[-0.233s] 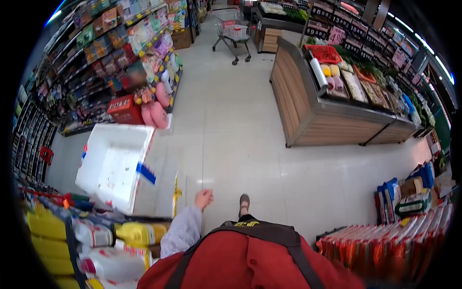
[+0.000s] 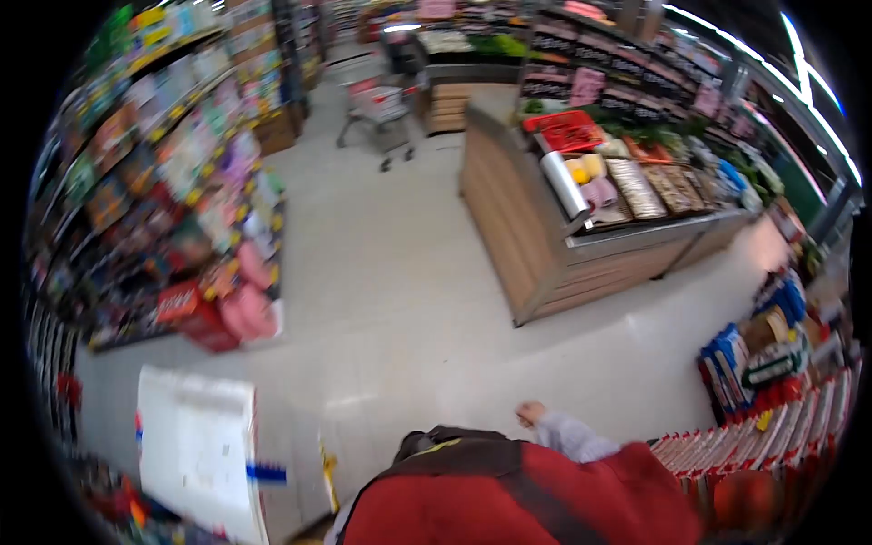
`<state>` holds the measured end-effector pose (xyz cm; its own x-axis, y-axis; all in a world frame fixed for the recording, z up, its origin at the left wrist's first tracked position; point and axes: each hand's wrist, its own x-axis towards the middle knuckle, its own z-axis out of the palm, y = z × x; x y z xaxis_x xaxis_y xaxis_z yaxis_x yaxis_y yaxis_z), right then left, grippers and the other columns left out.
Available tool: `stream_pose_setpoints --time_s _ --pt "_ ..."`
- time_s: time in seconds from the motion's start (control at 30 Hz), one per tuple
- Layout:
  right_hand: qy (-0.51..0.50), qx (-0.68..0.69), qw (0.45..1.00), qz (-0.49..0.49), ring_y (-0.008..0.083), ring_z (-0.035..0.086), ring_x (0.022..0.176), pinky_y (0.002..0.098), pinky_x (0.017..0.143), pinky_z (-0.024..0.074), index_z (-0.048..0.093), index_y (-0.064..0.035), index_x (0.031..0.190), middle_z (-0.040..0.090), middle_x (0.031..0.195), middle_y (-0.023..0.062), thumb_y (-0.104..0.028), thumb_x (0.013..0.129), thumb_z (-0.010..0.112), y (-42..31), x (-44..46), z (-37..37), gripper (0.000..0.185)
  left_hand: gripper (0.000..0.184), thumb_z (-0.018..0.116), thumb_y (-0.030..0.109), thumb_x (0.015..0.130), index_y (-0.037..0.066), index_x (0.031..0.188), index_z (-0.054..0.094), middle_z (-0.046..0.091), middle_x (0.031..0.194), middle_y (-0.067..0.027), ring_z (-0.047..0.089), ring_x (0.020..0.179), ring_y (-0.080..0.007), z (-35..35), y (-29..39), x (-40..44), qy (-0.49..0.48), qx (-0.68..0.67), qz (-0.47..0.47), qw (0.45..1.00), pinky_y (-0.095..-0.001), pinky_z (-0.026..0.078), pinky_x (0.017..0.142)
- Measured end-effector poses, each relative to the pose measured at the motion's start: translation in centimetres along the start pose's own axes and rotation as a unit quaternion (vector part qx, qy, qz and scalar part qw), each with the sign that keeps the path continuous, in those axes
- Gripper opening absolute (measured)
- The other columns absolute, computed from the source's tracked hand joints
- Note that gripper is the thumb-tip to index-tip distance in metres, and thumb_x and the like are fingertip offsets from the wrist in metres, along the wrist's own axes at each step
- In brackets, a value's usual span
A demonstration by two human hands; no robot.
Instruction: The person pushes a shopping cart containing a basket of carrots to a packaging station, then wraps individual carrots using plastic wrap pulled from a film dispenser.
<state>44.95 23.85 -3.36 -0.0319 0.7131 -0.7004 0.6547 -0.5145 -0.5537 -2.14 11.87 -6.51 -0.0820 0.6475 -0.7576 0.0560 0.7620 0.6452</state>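
Note:
My right hand (image 2: 530,414) is out in front of the red garment (image 2: 436,504) and dark apron, above the pale floor. Its fingers look curled in, with nothing visible in them, though the view is blurred. It touches nothing. My left hand is out of view; only a sliver of pale sleeve shows at the bottom edge. At the lower left is a white foam box (image 2: 195,445) with a blue strip on its right side.
Packed shelves (image 2: 173,145) line the left, with a red box (image 2: 195,313) at their foot. A shopping cart (image 2: 377,104) stands ahead. A wood-panelled produce counter (image 2: 581,272) is on the right. Stacked bags (image 2: 758,359) and red-and-white packets (image 2: 772,436) fill the lower right.
My left hand has dropped out of view and my right hand has appeared. The shelves and cart have shifted left in view, the foam box downward, and the counter looks nearer.

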Motion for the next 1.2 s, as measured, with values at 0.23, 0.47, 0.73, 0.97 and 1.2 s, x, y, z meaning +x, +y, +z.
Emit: stream_pose_setpoints --time_s 0.23,0.47,0.73,0.97,1.2 --pt "0.035 0.08 0.989 -0.121 0.0134 0.061 0.066 0.0289 0.051 0.0481 0.061 -0.0071 0.095 0.064 0.081 0.0045 -0.035 0.09 0.055 -30.1 18.1 -10.5 0.029 0.025 0.054 0.028 0.093 0.005 0.096 0.059 0.063 0.074 -0.0081 0.062 0.06 -0.018 -7.3 12.6 15.1 0.02 -0.023 -0.083 0.996 -0.0302 0.047 0.047" --pt "0.025 0.114 0.991 0.071 0.0171 0.061 0.052 0.0323 0.044 0.047 0.062 -0.0088 0.083 0.064 0.068 0.0056 -0.026 0.083 0.062 -32.8 30.3 -10.6 0.017 0.025 0.055 0.027 0.092 0.004 0.1 0.058 0.063 0.075 -0.01 0.062 0.06 -0.0189 -19.2 31.0 29.8 0.036 -0.029 -0.04 0.998 -0.0299 0.046 0.045" --pt "-0.121 -0.068 0.956 0.258 0.0226 0.065 0.072 0.0398 0.068 0.0527 0.066 0.0005 0.099 0.067 0.076 0.0127 -0.028 0.086 0.064 -33.9 38.1 -8.1 0.031 0.021 0.054 0.023 0.092 0.004 0.102 0.055 0.06 0.073 -0.0087 0.06 0.054 -0.0175 -31.8 58.3 53.2 0.094 -0.057 0.08 0.991 -0.0275 0.041 0.038" --pt "-0.009 -0.154 0.98 0.125 0.0203 0.064 0.059 0.0364 0.059 0.0529 0.067 -0.0056 0.082 0.067 0.07 0.0095 -0.031 0.083 0.059 -56.2 60.5 -20.4 0.027 0.015 0.053 0.02 0.092 0.005 0.095 0.056 0.055 0.067 -0.0054 0.055 0.052 -0.0162 -31.9 69.5 61.8 0.039 -0.15 0.024 0.988 -0.0265 0.041 0.041" --pt "0.046 0.004 0.996 -0.08 0.0161 0.063 0.059 0.0319 0.051 0.0505 0.065 -0.0102 0.089 0.064 0.069 0.0045 -0.03 0.082 0.057 -87.8 81.7 -31.4 0.022 0.015 0.053 0.021 0.092 0.006 0.089 0.054 0.054 0.066 -0.0051 0.054 0.052 -0.0165 -35.7 79.1 72.1 0.049 -0.12 -0.093 0.987 -0.0282 0.041 0.041"
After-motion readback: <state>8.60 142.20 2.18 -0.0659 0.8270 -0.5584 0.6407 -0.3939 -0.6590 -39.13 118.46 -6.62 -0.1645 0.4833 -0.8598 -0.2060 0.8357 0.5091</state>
